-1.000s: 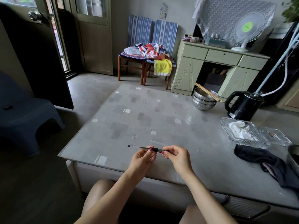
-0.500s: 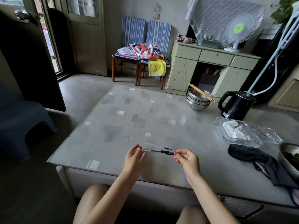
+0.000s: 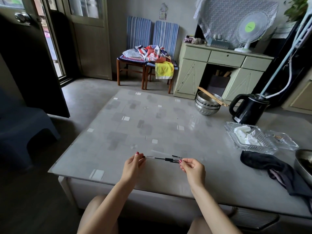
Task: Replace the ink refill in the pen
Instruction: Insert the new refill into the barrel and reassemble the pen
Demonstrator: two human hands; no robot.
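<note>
A thin pen (image 3: 162,159) is held level just above the near part of the glass-topped table (image 3: 152,125). Its left half looks pale and slim, and a black section sits near its right end. My left hand (image 3: 133,166) pinches the left tip and my right hand (image 3: 192,168) pinches the black right end. I cannot tell whether the pale length is the barrel or the refill. Just behind the pen, a thin clear piece (image 3: 157,151) and a short dark piece (image 3: 176,156) lie on the table.
A dark cloth (image 3: 270,166) lies at the right, with glass dishes (image 3: 249,139) holding white tissue behind it. A black kettle (image 3: 248,108) and stacked steel bowls with chopsticks (image 3: 208,105) stand at the back right. A metal bowl's rim (image 3: 303,162) shows at the right edge.
My hands were together on the pen, with a thin rod sticking out to the left. They have moved apart and now hold its two ends. The view has shifted slightly.
</note>
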